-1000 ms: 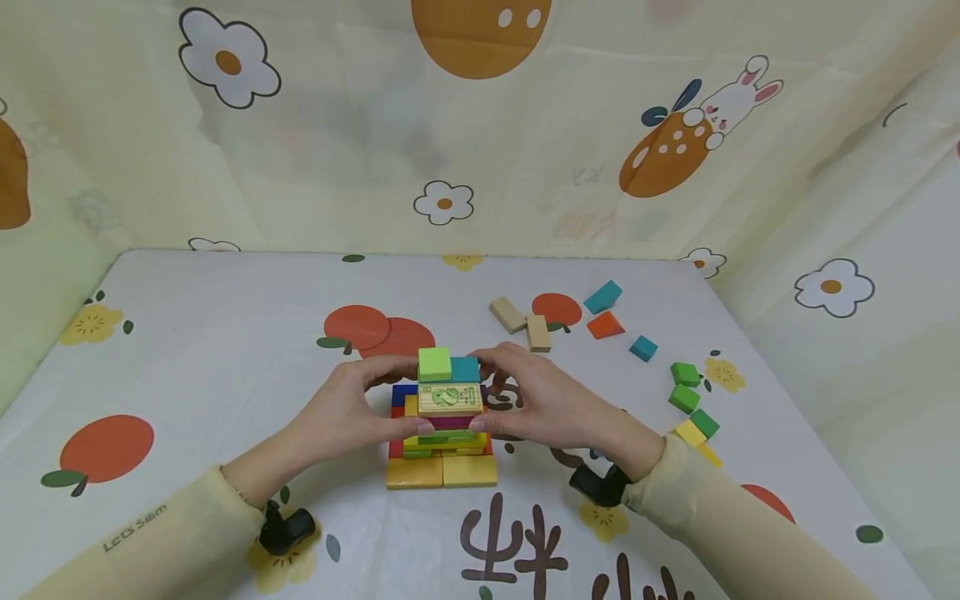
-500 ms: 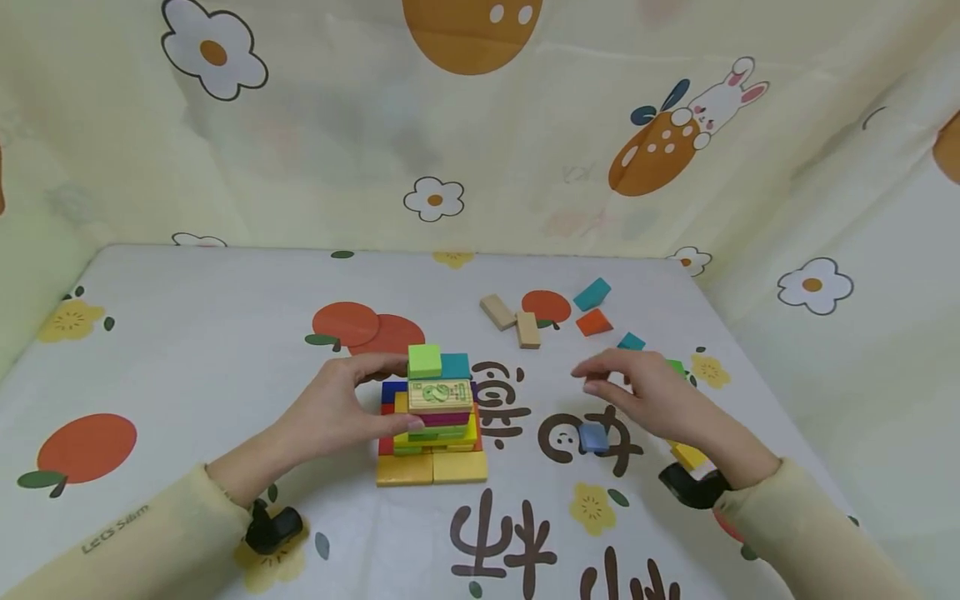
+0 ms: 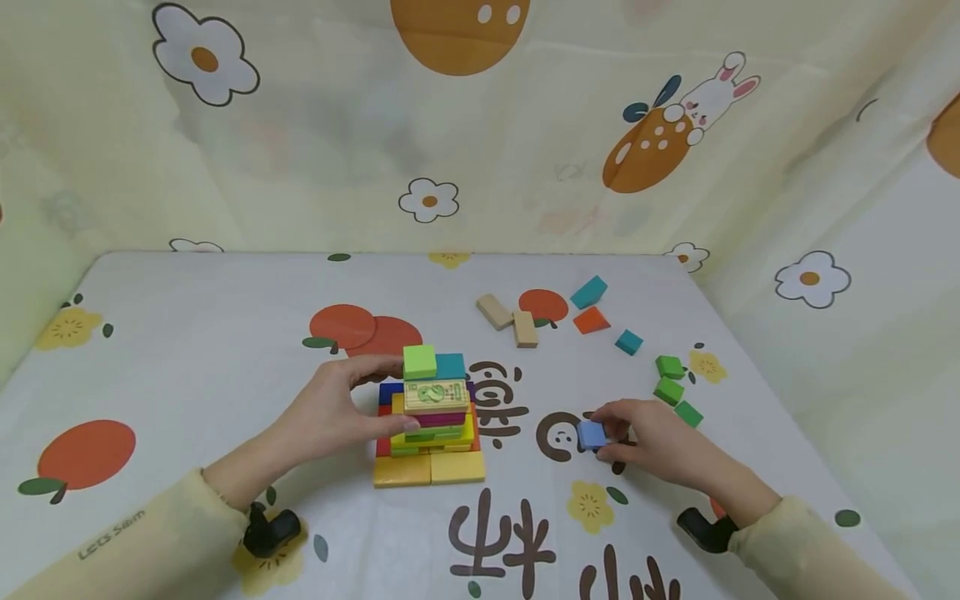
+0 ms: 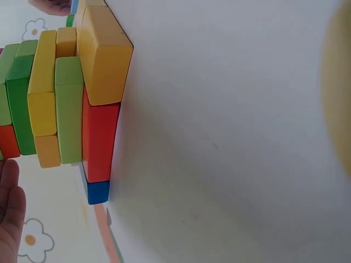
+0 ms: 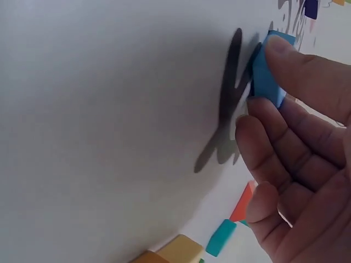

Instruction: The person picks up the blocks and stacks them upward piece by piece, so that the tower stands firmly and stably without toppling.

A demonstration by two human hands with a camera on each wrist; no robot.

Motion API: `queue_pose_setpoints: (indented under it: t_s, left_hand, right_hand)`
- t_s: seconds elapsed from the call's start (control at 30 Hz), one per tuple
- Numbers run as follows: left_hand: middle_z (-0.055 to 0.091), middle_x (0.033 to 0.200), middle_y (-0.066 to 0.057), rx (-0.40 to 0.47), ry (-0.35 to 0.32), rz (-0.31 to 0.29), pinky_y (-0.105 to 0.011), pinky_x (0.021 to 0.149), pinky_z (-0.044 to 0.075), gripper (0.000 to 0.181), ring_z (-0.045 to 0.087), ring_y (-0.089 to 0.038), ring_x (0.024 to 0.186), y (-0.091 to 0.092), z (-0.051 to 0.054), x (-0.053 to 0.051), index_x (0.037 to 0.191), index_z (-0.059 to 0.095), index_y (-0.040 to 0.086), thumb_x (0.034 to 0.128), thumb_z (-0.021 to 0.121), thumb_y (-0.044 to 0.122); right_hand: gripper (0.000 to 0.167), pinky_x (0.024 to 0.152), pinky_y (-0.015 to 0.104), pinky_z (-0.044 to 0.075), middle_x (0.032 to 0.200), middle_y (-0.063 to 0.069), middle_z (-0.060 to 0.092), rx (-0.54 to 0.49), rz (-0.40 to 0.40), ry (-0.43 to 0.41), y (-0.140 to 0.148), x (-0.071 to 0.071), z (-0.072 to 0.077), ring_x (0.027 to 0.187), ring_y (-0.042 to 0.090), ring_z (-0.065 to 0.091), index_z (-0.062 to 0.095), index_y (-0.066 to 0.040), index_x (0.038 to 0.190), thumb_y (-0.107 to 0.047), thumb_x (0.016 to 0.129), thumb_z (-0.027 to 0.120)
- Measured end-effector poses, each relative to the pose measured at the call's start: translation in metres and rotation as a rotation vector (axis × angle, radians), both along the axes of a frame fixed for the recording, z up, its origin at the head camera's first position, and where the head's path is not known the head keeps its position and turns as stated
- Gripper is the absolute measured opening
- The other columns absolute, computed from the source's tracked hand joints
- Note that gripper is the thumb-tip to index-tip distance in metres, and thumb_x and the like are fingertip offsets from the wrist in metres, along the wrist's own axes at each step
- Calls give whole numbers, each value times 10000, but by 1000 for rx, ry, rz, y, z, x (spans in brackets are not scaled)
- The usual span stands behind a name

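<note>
A stepped tower of coloured blocks (image 3: 437, 396) stands at the centre of the head view, topped by a lime cube (image 3: 419, 362) beside a teal block (image 3: 451, 366). My left hand (image 3: 330, 412) holds the tower's upper left side, thumb in front and fingers behind, partly hidden. The left wrist view shows the layers (image 4: 68, 109) from the side, with fingers (image 4: 10, 211) at the lower left. To the tower's right, my right hand (image 3: 660, 442) pinches a small blue block (image 3: 591, 435) on the table; in the right wrist view the thumb lies over this block (image 5: 266, 79).
Two plain wooden blocks (image 3: 525, 329) lie behind and to the right of the tower. Further right are a teal block (image 3: 589, 292), an orange one (image 3: 592, 320), a small teal one (image 3: 628, 342) and several green blocks (image 3: 669, 390). A patterned curtain (image 3: 322, 125) hangs behind the table.
My right hand has left the tower, moved right and come down onto the blue block, which it now pinches. My left hand has stayed at the tower, while the head view has shifted slightly.
</note>
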State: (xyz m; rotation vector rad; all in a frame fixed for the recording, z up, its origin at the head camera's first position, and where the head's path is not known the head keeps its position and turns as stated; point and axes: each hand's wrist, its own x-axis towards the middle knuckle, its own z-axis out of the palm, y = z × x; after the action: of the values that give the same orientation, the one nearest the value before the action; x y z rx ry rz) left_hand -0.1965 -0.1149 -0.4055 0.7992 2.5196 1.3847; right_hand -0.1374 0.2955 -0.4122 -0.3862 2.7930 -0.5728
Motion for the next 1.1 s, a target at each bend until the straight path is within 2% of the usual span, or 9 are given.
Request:
queue_pose_setpoints:
  t_s: [0.2, 0.33, 0.47, 0.63, 0.73, 0.9, 1.1]
  left_hand:
    - [708, 1297, -79, -5, 0, 0, -571, 1057, 514, 655, 640, -338, 1239, 0, -1, -1, 1338, 650, 73, 783, 902, 312]
    - [708, 1299, -60, -5, -14, 8, -559, 1061, 516, 663, 641, -333, 1247, 1, -2, -1, 1345, 647, 84, 773, 908, 294]
    - [710, 1297, -60, -5, -7, 7, -553, 1062, 517, 669, 645, -314, 1247, 2, -2, -2, 1344, 647, 74, 766, 913, 278]
    - [710, 1298, -62, -8, -3, 8, -555, 1065, 514, 665, 647, -307, 1246, 1, -2, -2, 1342, 649, 71, 765, 913, 268]
    - [709, 1300, -61, -10, -4, 9, -556, 1065, 514, 662, 647, -305, 1244, 0, -3, -2, 1343, 649, 73, 767, 912, 269]
    - [710, 1298, -73, -13, -3, 6, -563, 1057, 518, 659, 648, -316, 1240, 0, -2, -2, 1344, 647, 67, 777, 905, 281]
    - [709, 1298, -62, -17, -18, 0, -557, 1069, 512, 669, 644, -297, 1247, 1, 0, -3, 1354, 640, 75, 779, 902, 297]
  right_hand:
    - [364, 694, 216, 522, 887, -89, 683, -8, -7, -13, 0, -2, -1, 789, 26, 573, 707, -24, 1186, -178, 873, 811]
    - [325, 677, 208, 521, 889, -83, 679, -13, 18, 10, -5, -7, 7, 797, 37, 572, 715, -32, 1156, -174, 878, 805]
    - [306, 662, 214, 512, 862, -87, 664, -47, 57, 108, -17, -16, 23, 808, 72, 587, 721, -31, 1130, -164, 870, 813]
    - [306, 672, 244, 488, 871, -72, 677, -79, 131, 251, -46, -30, 52, 838, 130, 612, 734, -42, 1115, -158, 850, 834]
    - [314, 694, 259, 479, 891, -46, 696, -80, 164, 284, -68, -37, 70, 843, 116, 605, 737, -56, 1128, -167, 852, 836]
    - [345, 751, 296, 529, 957, 9, 720, -105, 232, 261, -104, -50, 91, 886, 147, 627, 728, -56, 1168, -192, 867, 828]
    - [404, 793, 283, 574, 1040, 53, 735, -85, 259, 172, -132, -58, 99, 938, 179, 638, 711, -61, 1224, -246, 881, 818]
